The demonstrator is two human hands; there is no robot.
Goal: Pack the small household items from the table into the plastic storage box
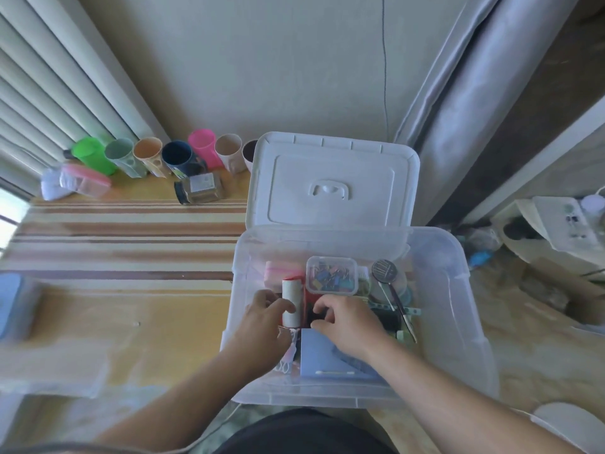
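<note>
**Watch the white roll and the full box**

Both your hands are down inside the box [458, 290], at the edge of the table [131, 339]. Your left hand [262, 317] has its fingers closed around a white roll [292, 301]. The roll stands up tall, next to something red [306, 309]. Your right hand [343, 322] has its fingers curled down onto a dark thing just beside the roll. I cannot tell if it is holding that thing or only pushing it.

The box is already quite full. If you push the roll down hard, it could tip and knock the things near it. The blue pad [324, 355] lies right under your wrists, with a small white stick on it. Your arm could drag them out of place when you pull back.

A little farther in sits a clear case of clips [331, 275]. It rests on top of other things, so a bump could make it slide. The scissors [397, 303] lie to the right of it, close to your right hand. Be careful not to poke yourself.

The lid [332, 181] leans open behind the box. If you shove the box, I think the lid could fall shut on your hands.

Farther away, the cups [176, 157] and a jar [201, 188] wait at the back of the table.
</note>
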